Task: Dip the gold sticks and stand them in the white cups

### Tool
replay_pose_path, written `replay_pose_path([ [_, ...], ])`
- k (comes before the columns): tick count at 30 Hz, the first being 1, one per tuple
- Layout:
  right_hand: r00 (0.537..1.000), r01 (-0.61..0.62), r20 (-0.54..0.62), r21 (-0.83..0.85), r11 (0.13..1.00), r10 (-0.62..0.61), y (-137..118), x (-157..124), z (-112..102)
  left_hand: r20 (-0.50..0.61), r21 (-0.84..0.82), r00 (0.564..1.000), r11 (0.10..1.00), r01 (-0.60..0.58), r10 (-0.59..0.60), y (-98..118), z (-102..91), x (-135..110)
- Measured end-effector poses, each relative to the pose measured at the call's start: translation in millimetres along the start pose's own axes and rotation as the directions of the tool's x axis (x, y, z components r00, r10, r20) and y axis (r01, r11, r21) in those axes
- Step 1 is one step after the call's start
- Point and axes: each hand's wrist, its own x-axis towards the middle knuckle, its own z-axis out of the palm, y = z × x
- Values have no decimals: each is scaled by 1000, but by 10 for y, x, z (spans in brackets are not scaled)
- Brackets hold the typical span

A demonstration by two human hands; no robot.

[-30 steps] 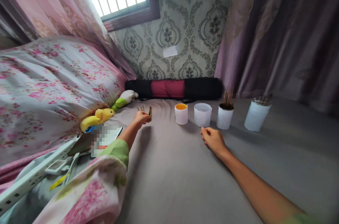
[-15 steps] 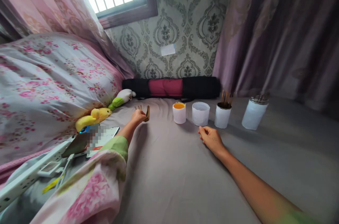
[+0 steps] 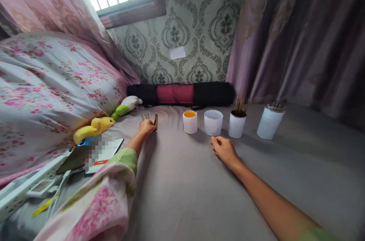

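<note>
My left hand [image 3: 147, 127] reaches far forward on the grey sheet [image 3: 182, 195] and is closed round a bundle of thin brown sticks [image 3: 154, 120]. My right hand [image 3: 224, 147] rests on the sheet with its fingers curled, and nothing shows in it. Just beyond it stand a white cup with orange inside [image 3: 190, 121], an empty white cup [image 3: 213, 122], a white cup holding brown sticks [image 3: 237, 122] and a white jar with a metal top [image 3: 269, 121].
A floral duvet [image 3: 48, 85] is heaped at the left, with yellow and green soft toys [image 3: 94, 127] at its foot. A phone and papers [image 3: 97, 149] lie near my left elbow. A black and red roll [image 3: 182, 94] lies against the wall. Curtains hang at the right.
The view has shifted a little to the right and up. Both hands stay where they were; the left still grips the sticks.
</note>
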Motion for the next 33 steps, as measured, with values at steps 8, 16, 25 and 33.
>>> replay_pose_path([
  [8,1000,6,-1,-1,1000,-6,15,5,13,1,31,1000,999,11,-11,-2,30,30],
  [16,1000,3,-6,-19,1000,-3,6,-2,1,13,18,1000,1000,10,-10,-32,83,79],
  [25,1000,-5,-2,-15,1000,5,22,4,14,16,8,999,1000,30,-30,-45,103,104],
  [33,1000,-4,5,-26,1000,4,13,-1,4,-1,10,1000,1000,26,-26,-30,102,59],
])
